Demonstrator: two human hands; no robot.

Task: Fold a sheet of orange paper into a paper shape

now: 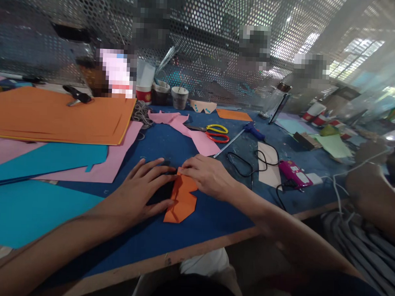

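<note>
A small cut piece of orange paper (184,202) with notched edges lies on the blue table in front of me. My left hand (150,183) rests at its left edge, fingers spread, with fingertips and thumb touching the paper. At the top end of the paper, my right hand (207,174) has its fingers pressed together on it, with the fingertips partly hidden. Beyond the hands, pink paper scraps (202,141) lie beside scissors (217,133) with yellow and red handles.
Large orange sheets (55,115) and blue sheets (34,206) cover the left side. A blue glue gun (255,131), its black cord, a magenta power strip (294,174) and a person's arm (372,195) are at the right. Cups (179,97) stand behind.
</note>
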